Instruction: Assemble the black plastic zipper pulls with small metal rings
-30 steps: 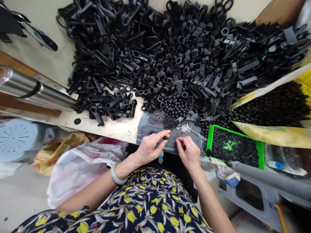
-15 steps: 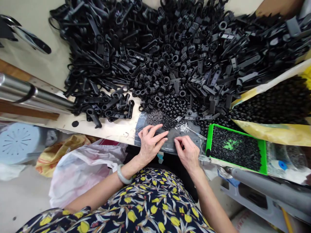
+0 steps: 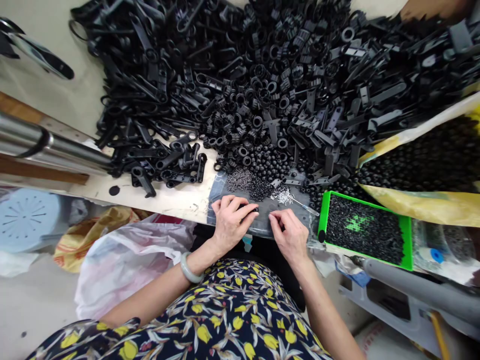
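My left hand [image 3: 229, 220] rests on a dark grey mat [image 3: 220, 196] at the table's front edge, its fingers curled around a small black part that shows at the fingertips. My right hand [image 3: 288, 232] lies just to the right, about a hand's width away, thumb and fingers pinched together on the mat; what they pinch is hidden. Just beyond the fingertips lie a little heap of tiny black bits [image 3: 259, 189], a heap of thin grey pieces [image 3: 239, 177] and a scatter of silver pins [image 3: 284, 196].
A huge pile of black plastic levers and rings [image 3: 262, 75] covers the table behind. A green tray [image 3: 322, 216] of black bits sits right of my right hand, a yellow bag [image 3: 423, 206] of black parts beyond it. A metal tube [image 3: 56, 146] lies left; a grey tool [image 3: 420, 289] lower right.
My left hand reached forward with fingers spread toward the heap of black bits, then curled back with fingers closed. My right hand stayed nearly still.
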`<state>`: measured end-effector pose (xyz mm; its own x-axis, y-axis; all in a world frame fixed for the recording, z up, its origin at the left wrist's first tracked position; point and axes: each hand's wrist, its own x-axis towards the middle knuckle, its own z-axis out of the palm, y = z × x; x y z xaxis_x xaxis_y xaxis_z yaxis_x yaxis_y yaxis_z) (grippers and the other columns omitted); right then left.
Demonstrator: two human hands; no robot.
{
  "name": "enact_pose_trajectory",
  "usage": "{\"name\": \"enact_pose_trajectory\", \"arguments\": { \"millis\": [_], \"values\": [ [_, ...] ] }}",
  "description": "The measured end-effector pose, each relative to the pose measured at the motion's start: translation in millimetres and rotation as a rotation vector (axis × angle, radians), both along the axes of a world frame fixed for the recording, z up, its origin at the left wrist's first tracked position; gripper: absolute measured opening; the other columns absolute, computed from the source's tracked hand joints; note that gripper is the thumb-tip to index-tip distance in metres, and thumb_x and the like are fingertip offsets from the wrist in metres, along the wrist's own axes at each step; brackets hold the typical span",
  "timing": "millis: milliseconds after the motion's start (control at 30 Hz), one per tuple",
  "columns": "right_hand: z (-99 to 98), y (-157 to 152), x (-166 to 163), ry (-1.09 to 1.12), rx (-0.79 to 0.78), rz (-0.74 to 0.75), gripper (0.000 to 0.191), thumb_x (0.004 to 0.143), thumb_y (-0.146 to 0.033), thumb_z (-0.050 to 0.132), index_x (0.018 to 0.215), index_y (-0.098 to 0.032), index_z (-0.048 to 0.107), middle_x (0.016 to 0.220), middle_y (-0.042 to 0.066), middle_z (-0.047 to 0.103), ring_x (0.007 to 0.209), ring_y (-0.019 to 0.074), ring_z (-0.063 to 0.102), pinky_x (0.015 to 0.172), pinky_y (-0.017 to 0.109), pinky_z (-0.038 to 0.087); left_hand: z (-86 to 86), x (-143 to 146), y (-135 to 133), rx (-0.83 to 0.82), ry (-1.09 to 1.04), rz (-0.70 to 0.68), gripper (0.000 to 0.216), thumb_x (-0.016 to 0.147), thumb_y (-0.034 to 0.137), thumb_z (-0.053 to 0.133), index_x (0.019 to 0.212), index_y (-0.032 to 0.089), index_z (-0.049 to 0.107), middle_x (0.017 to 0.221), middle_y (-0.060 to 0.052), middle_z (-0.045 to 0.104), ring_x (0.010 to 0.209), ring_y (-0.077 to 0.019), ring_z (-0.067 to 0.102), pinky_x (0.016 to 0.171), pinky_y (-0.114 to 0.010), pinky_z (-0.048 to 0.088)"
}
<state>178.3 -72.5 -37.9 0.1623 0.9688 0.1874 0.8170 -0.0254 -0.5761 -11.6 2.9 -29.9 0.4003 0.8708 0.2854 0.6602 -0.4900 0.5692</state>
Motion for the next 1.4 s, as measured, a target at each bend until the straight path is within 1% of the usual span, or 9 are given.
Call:
{"name": "enact_pose_trajectory", "arguments": {
  "millis": [200,433,533,633,733,833,1000,1167,1400],
  "values": [
    [6.0,2,0,0.071,-0.02,-0.004,0.018,0.106,-0.031,0.056,0.099,-0.023,0.07,0.088,0.001,0.069,0.074,0.0141,0.062,0.072,0.028,0.046,1.0,-2,2,0.067,0.048,-0.086,0.018,0.101,0.037,0.065,0.111,0.03,0.078,0.108,-0.004,0.078,0.104,-0.0249,0.061,0.093,-0.05,0.027],
    [17.8,5,-8,0.551,-0.025,-0.137,0.017,0.099,-0.038,0.066,0.094,-0.023,0.073,0.089,0.003,0.069,0.078,0.0172,0.064,0.069,0.029,0.051,0.4,0,9,0.012,0.046,-0.123,0.02,0.101,0.04,0.062,0.106,0.028,0.078,0.107,-0.005,0.077,0.101,-0.0249,0.061,0.09,-0.049,0.03],
    [17.7,10,-16,0.736,-0.051,-0.177,0.018,0.096,-0.039,0.07,0.096,-0.022,0.074,0.087,0.002,0.069,0.073,0.0152,0.062,0.067,0.028,0.051,-1.1,1,9,0.003,0.04,-0.119,0.021,0.101,0.039,0.062,0.107,0.028,0.078,0.108,-0.005,0.076,0.101,-0.0249,0.061,0.09,-0.049,0.03],
    [15.0,16,-24,0.83,-0.067,-0.201,0.019,0.094,-0.041,0.073,0.097,-0.022,0.075,0.086,0.001,0.069,0.071,0.0142,0.061,0.066,0.027,0.053,-2.1,1,8,0.002,0.043,-0.119,0.022,0.101,0.039,0.061,0.109,0.027,0.078,0.108,-0.006,0.076,0.102,-0.025,0.06,0.089,-0.049,0.03],
    [12.7,22,-30,0.822,-0.079,-0.179,0.019,0.094,-0.04,0.073,0.097,-0.021,0.075,0.089,0.002,0.071,0.076,0.016,0.064,0.072,0.03,0.056,-3.0,0,8,0.005,0.043,-0.123,0.022,0.102,0.038,0.06,0.109,0.027,0.077,0.108,-0.006,0.076,0.101,-0.0248,0.06,0.088,-0.049,0.03],
    [12.7,24,-33,0.743,-0.067,-0.133,0.018,0.096,-0.039,0.071,0.097,-0.021,0.075,0.092,0.004,0.072,0.082,0.0175,0.066,0.076,0.031,0.057,-3.7,-1,8,0.018,0.039,-0.12,0.022,0.103,0.037,0.058,0.108,0.026,0.077,0.107,-0.006,0.076,0.1,-0.0243,0.06,0.088,-0.049,0.03],
    [17.7,24,-35,0.49,-0.018,-0.096,0.017,0.098,-0.038,0.068,0.097,-0.023,0.076,0.092,0.005,0.071,0.079,0.0182,0.066,0.069,0.032,0.056,-5.9,-3,8,0.012,0.021,-0.124,0.022,0.103,0.037,0.059,0.111,0.026,0.076,0.108,-0.006,0.077,0.102,-0.0244,0.061,0.088,-0.049,0.03],
    [17.2,22,-36,0.573,-0.07,-0.134,0.019,0.096,-0.041,0.07,0.096,-0.023,0.077,0.09,0.004,0.072,0.076,0.0181,0.067,0.071,0.033,0.059,-10.1,-3,6,0.027,-0.056,-0.118,0.024,0.104,0.034,0.059,0.119,0.025,0.075,0.109,-0.006,0.079,0.101,-0.023,0.065,0.091,-0.048,0.032],
    [8.8,24,-37,0.649,-0.061,-0.197,0.023,0.092,-0.044,0.075,0.094,-0.021,0.079,0.086,0.005,0.075,0.074,0.0185,0.069,0.074,0.034,0.061,-11.0,-2,10,-0.019,-0.181,-0.174,0.019,0.105,0.031,0.059,0.113,0.026,0.076,0.107,-0.002,0.082,0.105,-0.0207,0.069,0.099,-0.047,0.031]
  ]
}}
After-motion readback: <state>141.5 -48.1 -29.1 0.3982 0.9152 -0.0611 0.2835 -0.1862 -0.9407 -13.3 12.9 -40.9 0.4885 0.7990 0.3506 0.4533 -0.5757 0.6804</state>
